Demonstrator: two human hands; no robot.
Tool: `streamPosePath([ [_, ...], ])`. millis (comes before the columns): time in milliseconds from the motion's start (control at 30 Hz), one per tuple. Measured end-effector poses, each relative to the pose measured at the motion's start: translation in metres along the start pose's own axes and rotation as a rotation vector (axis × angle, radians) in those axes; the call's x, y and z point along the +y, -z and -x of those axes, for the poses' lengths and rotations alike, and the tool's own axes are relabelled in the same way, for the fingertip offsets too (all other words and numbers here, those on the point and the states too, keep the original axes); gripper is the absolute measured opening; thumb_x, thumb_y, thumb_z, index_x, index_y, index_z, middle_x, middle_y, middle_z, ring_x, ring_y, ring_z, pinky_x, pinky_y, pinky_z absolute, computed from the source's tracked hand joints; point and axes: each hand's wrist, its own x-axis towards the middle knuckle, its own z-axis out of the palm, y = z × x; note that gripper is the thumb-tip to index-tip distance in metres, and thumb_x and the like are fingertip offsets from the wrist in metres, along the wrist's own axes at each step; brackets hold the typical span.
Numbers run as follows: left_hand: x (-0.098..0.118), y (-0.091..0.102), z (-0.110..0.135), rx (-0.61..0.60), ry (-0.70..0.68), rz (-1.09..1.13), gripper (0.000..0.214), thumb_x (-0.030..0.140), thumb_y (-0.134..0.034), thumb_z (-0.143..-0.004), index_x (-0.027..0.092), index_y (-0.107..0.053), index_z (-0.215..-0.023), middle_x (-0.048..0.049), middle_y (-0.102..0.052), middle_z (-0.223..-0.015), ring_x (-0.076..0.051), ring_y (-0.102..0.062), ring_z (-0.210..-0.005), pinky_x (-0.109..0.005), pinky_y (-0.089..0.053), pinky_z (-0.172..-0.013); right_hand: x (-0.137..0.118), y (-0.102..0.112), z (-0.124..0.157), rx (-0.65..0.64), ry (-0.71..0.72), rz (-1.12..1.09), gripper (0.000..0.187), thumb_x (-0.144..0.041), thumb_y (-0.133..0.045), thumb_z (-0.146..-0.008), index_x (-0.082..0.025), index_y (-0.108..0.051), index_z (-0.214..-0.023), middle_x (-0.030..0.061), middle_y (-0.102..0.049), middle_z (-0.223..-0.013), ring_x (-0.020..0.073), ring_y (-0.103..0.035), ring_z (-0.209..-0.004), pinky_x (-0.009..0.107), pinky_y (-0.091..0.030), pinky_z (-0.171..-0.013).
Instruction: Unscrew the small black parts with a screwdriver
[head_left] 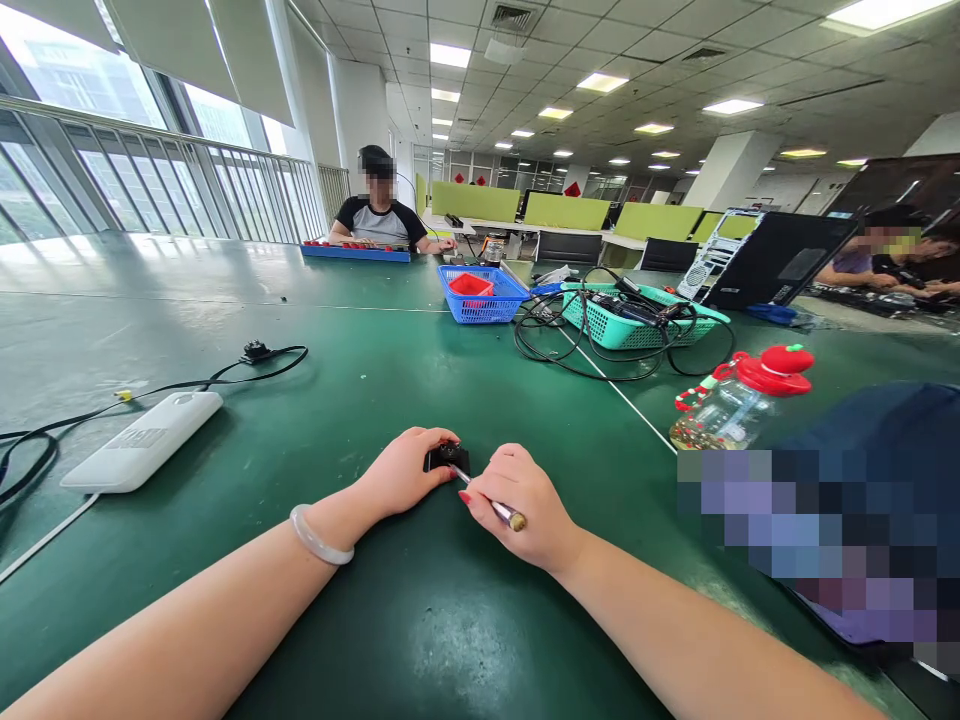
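My left hand (405,470) rests on the green table (390,620), fingers curled round a small black part (448,459) and pinning it down. My right hand (521,505) is closed on a thin metal tool (499,511) with a brass-coloured end, held like a pen. The tool's tip points at the black part and seems to touch it. A pale bangle (321,537) sits on my left wrist. Both forearms reach in from the bottom edge.
A white power strip (142,440) with black cables lies at the left. A clear bottle with a red lid (739,400) lies at the right, beside a dark blue bag (862,440). Blue basket (482,293) and teal basket (637,320) stand further back. Other people sit at the far side.
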Motion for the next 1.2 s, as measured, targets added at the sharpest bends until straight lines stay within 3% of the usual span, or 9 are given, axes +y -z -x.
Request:
streamPosePath([
  [67,0.001,0.000,0.000,-0.002,0.002,0.003,0.038,0.032,-0.060,-0.078,0.027,-0.061,-0.115,-0.0028,-0.066,-0.117,-0.024,-0.057,-0.111,-0.041,-0.046,-0.100,0.001,-0.001,0.000,-0.006,-0.016,-0.011,0.029,-0.023,-0.048,-0.093,-0.021,-0.056,-0.066,-0.0016,-0.054,-0.058,0.0131,-0.045,-0.057,0.031,-0.042,-0.071],
  [200,0.001,0.000,0.000,0.001,0.018,0.013,0.047,0.036,-0.061,-0.078,0.027,-0.056,-0.124,-0.0046,-0.067,-0.117,-0.025,-0.058,-0.111,-0.041,-0.046,-0.099,0.004,0.000,0.002,0.108,-0.108,-0.067,0.026,-0.024,-0.049,-0.093,-0.021,-0.060,-0.069,-0.0002,-0.058,-0.061,0.0141,-0.050,-0.061,0.031,-0.044,-0.072],
  [367,0.002,0.000,0.002,-0.014,0.001,0.027,0.068,0.035,-0.062,-0.078,0.026,-0.037,-0.141,-0.0029,-0.069,-0.119,-0.026,-0.053,-0.119,-0.044,-0.041,-0.105,0.015,0.000,0.000,0.227,-0.416,-0.156,0.023,-0.031,-0.054,-0.091,-0.020,-0.062,-0.072,0.0010,-0.060,-0.065,0.0138,-0.052,-0.061,0.027,-0.042,-0.060],
  [567,0.003,0.002,0.004,-0.007,0.001,-0.007,0.052,0.029,-0.062,-0.075,0.023,-0.055,-0.126,-0.0061,-0.066,-0.120,-0.026,-0.055,-0.116,-0.042,-0.043,-0.104,0.018,0.000,0.001,0.283,-0.675,-0.337,0.038,-0.049,-0.048,-0.091,-0.020,-0.059,-0.070,-0.0042,-0.042,-0.051,0.0101,-0.037,-0.046,0.024,-0.030,-0.045],
  [733,0.003,0.004,0.002,-0.030,-0.023,-0.021,0.042,0.031,-0.063,-0.078,0.025,-0.061,-0.119,-0.0050,-0.067,-0.116,-0.025,-0.058,-0.110,-0.041,-0.046,-0.100,0.018,-0.001,0.001,0.186,-0.697,-0.331,0.047,-0.054,-0.042,-0.092,-0.020,-0.057,-0.064,-0.0043,-0.039,-0.048,0.0104,-0.037,-0.045,0.025,-0.030,-0.046],
  [933,0.002,0.003,0.000,-0.057,-0.016,-0.043,0.046,0.032,-0.065,-0.078,0.026,-0.058,-0.123,-0.0060,-0.067,-0.116,-0.025,-0.059,-0.108,-0.040,-0.046,-0.099,0.014,-0.001,-0.002,0.055,-0.645,-0.277,0.040,-0.047,-0.044,-0.092,-0.020,-0.058,-0.066,-0.0040,-0.042,-0.051,0.0108,-0.039,-0.047,0.025,-0.030,-0.048],
  [1200,-0.001,0.001,-0.001,-0.036,0.003,-0.087,0.049,0.035,-0.069,-0.075,0.026,-0.058,-0.122,-0.0071,-0.067,-0.111,-0.025,-0.060,-0.104,-0.039,-0.047,-0.096,0.011,0.003,-0.001,0.163,-0.689,-0.288,0.043,-0.045,-0.041,-0.093,-0.020,-0.054,-0.061,-0.0044,-0.039,-0.048,0.0107,-0.037,-0.046,0.025,-0.030,-0.050],
])
